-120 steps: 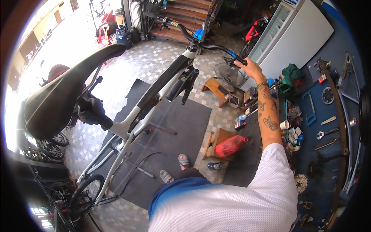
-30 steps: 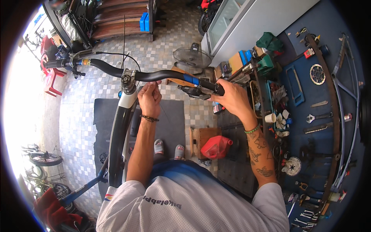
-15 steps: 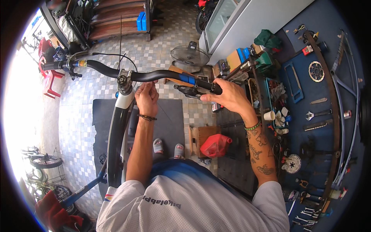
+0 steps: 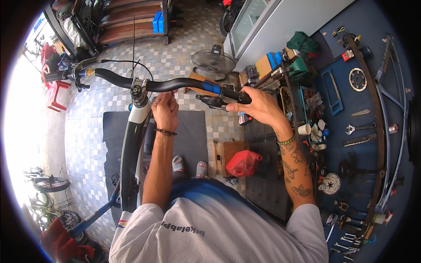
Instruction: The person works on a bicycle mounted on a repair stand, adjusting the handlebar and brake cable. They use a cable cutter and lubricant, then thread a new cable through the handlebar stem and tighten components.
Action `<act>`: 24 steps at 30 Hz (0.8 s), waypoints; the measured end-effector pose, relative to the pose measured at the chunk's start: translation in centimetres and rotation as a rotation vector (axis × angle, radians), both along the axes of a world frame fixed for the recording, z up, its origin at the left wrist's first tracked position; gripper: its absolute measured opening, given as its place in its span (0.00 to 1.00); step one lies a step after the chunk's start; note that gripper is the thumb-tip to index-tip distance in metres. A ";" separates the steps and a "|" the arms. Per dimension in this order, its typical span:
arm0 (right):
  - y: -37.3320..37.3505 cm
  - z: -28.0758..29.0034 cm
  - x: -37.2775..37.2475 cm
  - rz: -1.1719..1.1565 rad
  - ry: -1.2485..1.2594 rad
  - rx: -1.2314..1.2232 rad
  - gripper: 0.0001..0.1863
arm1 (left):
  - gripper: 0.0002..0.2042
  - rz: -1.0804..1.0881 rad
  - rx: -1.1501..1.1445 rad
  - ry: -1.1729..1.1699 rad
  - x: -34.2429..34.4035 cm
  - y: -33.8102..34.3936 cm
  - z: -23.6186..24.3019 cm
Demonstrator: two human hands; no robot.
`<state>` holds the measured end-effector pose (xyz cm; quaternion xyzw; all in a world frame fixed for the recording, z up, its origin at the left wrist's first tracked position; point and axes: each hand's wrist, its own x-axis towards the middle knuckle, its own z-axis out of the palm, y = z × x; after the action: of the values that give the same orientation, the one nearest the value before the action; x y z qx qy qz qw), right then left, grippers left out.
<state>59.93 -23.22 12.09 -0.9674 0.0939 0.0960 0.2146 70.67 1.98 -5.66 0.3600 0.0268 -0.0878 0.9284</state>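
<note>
A black bicycle handlebar point(image 4: 175, 83) with blue tape near its right end crosses in front of me, clamped in a stem point(image 4: 139, 92) above the bike frame. My left hand point(image 4: 165, 107) is closed in a pinch just under the bar, right of the stem. A thin cable point(image 4: 184, 124) trails from it toward the floor; the fingertips partly hide where it is gripped. My right hand point(image 4: 258, 105) wraps round the bar's right end, its thumb against the black brake lever point(image 4: 211, 101). Another lever point(image 4: 81, 79) sits at the left end, with a cable curving from it.
A fan point(image 4: 213, 60) stands beyond the bar. To the right are a cluttered shelf and a blue tool board point(image 4: 340, 144) hung with wrenches and bike parts. A red jerrycan point(image 4: 244, 163) sits by a wooden stool point(image 4: 223, 153). A dark mat point(image 4: 188, 144) lies underfoot; bicycles point(image 4: 51, 182) stand at left.
The whole view has shifted very slightly. Both hands keep their places at the handlebar, with the same holds.
</note>
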 end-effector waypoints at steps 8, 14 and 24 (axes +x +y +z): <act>0.6 0.8 0.2 -0.025 0.022 0.006 0.38 | 0.10 0.005 0.013 0.003 0.0 -0.1 0.2; -0.4 -0.9 0.0 0.012 -0.063 -0.037 0.42 | 0.10 0.001 0.009 -0.006 -0.2 -0.2 0.3; 0.3 0.0 0.0 -0.049 0.017 0.024 0.37 | 0.09 -0.005 -0.006 -0.013 -0.2 0.1 0.2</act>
<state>59.90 -22.89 12.14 -0.9614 0.1183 0.1000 0.2275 70.46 2.04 -5.45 0.3578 0.0196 -0.0881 0.9294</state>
